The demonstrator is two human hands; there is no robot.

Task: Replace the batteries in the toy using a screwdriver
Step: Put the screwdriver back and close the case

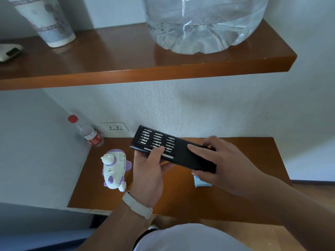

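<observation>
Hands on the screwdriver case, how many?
2. The left hand grips the tray end of the case; the right hand holds the sleeve end. None hidden.

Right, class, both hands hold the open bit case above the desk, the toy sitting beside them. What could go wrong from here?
1. The bit case is held off the desk by the left hand and right hand with its tray slid out; the small bits might spill and scatter.
2. The toy sits close beside the left hand; a careless move could knock it over.
</observation>
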